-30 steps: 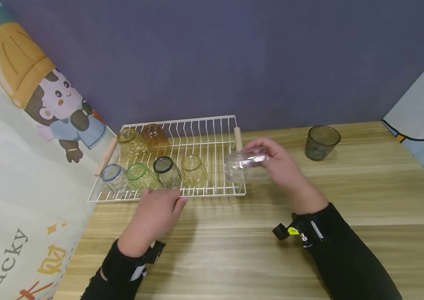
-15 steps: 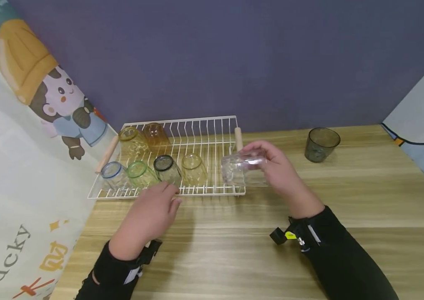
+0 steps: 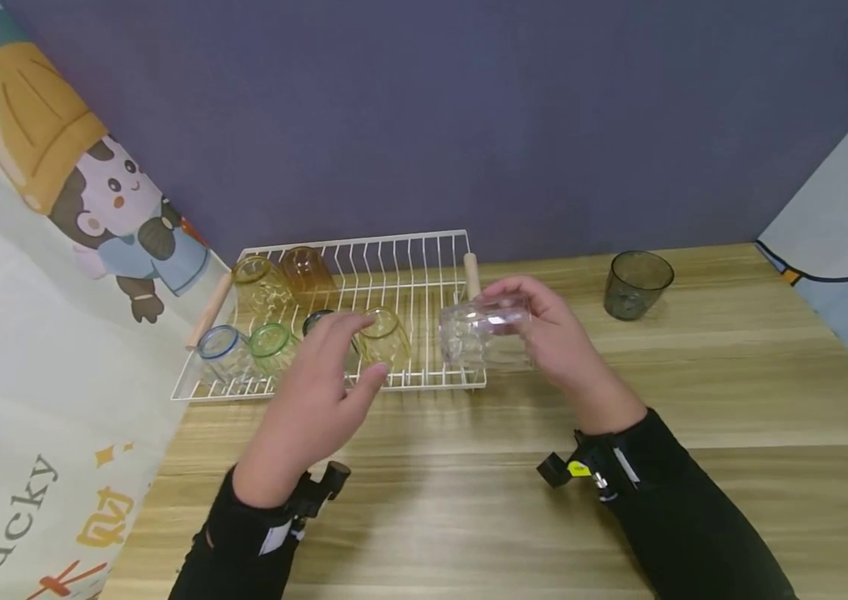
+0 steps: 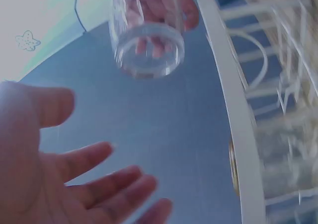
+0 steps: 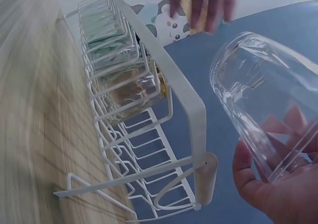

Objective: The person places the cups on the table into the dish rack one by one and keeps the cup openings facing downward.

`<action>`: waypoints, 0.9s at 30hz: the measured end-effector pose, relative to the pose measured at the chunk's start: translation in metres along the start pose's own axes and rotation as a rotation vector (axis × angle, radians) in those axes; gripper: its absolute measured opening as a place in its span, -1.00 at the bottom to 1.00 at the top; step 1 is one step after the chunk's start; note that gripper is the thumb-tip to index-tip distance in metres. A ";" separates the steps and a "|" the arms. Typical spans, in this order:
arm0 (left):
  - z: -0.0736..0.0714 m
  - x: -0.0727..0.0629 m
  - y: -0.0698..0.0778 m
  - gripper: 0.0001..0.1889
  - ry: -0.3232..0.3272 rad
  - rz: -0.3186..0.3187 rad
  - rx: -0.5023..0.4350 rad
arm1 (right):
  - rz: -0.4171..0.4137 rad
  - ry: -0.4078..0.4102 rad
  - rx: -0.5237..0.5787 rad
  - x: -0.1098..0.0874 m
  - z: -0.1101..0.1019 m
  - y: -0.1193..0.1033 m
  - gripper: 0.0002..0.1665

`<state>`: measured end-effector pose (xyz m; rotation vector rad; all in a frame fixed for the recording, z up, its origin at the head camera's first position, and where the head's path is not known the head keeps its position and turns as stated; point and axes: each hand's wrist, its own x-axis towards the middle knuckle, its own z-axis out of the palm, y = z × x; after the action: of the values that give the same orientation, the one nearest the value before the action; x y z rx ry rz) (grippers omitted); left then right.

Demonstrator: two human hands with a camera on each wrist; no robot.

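My right hand (image 3: pixel 554 333) grips a clear drinking glass (image 3: pixel 485 333) by one end. The glass lies on its side in the air over the right end of the white wire dish rack (image 3: pixel 424 287), its other end turned left. In the right wrist view, thumb and fingers wrap the clear glass (image 5: pixel 268 100). My left hand (image 3: pixel 318 396), palm toward the right, has its fingers spread with nothing between them. It hovers over the rack's front edge, overlapping a dark glass (image 3: pixel 316 321) beside a yellow glass (image 3: pixel 384 337). In the left wrist view the left hand (image 4: pixel 84 174) is apart from the clear glass.
A blue-rimmed glass (image 3: pixel 224 354) and a green glass (image 3: pixel 272 346) stand in the rack's front row. Behind them are an amber glass (image 3: pixel 264 283) and a brown glass (image 3: pixel 308 271). A smoky grey tumbler (image 3: pixel 637 285) stands upright on the wooden table (image 3: pixel 694 375), right of the rack.
My left hand has lifted from the rack's front edge, moved slightly right and spread its fingers. The right hand still holds the clear glass, shifted slightly left.
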<state>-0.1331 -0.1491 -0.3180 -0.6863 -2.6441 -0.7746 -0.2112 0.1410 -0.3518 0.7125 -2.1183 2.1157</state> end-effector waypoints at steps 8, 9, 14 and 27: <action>0.028 0.022 0.018 -0.28 0.074 0.027 -0.398 | -0.016 -0.001 -0.006 -0.005 0.004 -0.008 -0.70; 0.032 0.023 0.019 -0.24 0.068 0.029 -0.449 | -0.021 -0.003 -0.002 -0.006 0.005 -0.009 -0.71; 0.047 0.025 0.024 -0.06 0.029 0.021 -0.551 | -0.007 -0.011 -0.013 -0.009 0.010 -0.016 -0.68; 0.063 0.022 0.031 -0.15 -0.050 -0.033 -0.639 | 0.007 -0.052 -0.021 -0.015 0.027 -0.012 -0.69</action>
<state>-0.1450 -0.0822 -0.3473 -0.8134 -2.4391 -1.6585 -0.1863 0.1199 -0.3475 0.7673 -2.1694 2.0974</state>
